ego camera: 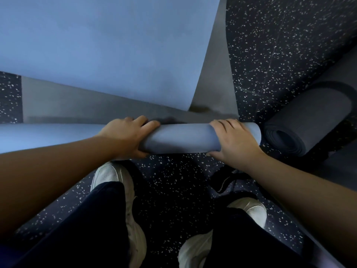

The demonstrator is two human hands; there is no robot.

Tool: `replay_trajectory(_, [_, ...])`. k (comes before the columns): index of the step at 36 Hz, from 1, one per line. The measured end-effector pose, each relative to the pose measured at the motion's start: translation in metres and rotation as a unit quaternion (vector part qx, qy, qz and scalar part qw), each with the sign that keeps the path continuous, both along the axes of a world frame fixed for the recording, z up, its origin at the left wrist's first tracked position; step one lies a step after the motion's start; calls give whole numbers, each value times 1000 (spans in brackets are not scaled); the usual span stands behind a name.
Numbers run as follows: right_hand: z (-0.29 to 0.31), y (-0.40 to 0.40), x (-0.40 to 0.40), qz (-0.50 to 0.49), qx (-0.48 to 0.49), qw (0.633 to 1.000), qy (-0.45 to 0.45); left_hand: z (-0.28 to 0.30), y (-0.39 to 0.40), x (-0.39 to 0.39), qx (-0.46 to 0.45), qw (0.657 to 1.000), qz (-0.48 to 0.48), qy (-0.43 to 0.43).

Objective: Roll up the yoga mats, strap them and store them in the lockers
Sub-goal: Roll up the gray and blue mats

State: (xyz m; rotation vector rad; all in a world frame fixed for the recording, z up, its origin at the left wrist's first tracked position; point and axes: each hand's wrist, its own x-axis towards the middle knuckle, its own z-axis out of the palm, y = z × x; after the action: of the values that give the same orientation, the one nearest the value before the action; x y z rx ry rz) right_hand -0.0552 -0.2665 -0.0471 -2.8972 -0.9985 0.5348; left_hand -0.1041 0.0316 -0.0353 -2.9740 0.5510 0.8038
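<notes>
A blue yoga mat (183, 138) lies partly rolled on the floor in front of me, and the roll runs left to right. My left hand (127, 136) grips the roll near its middle, fingers curled over the top and thumb underneath. My right hand (233, 140) grips the roll near its right end the same way. Beyond the roll the grey underside (96, 105) of the unrolled part stretches away. A flat blue mat (96, 51) lies on top of it further back.
A dark grey mat (309, 122), rolled up, lies on the speckled dark floor (280, 45) just right of my right hand. My two white shoes (114, 178) (251, 209) and dark trouser legs stand close behind the roll. A black strap (224, 182) lies by my right foot.
</notes>
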Motion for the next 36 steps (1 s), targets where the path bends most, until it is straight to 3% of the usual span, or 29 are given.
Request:
replay_trajectory(8, [1, 2, -15, 18, 15, 999, 35, -4, 18, -16, -49, 998, -29, -3])
replay_trajectory(11, [2, 3, -13, 20, 23, 999, 24, -7, 21, -13, -82, 995, -38, -48])
replay_trajectory(16, [5, 6, -13, -22, 18, 1000, -12, -11, 15, -8, -61, 994, -34, -83])
replay_trajectory(22, [5, 7, -18, -13, 18, 998, -59, -16, 15, -7, -2, 999, -21, -32])
replay_trajectory(25, [4, 6, -16, -29, 42, 998, -47, -12, 15, -2, 10, 999, -11, -42])
replay_trajectory(29, [4, 11, -5, -47, 40, 998, -7, -2, 14, 14, 97, 995, 16, 19])
replay_trajectory(32, [5, 18, 2, -78, 23, 996, 20, -2, 17, 18, 81, 996, 32, -8])
replay_trajectory(36, [-1, 24, 5, -88, 37, 994, -55, -4, 16, 20, 52, 996, 62, -41])
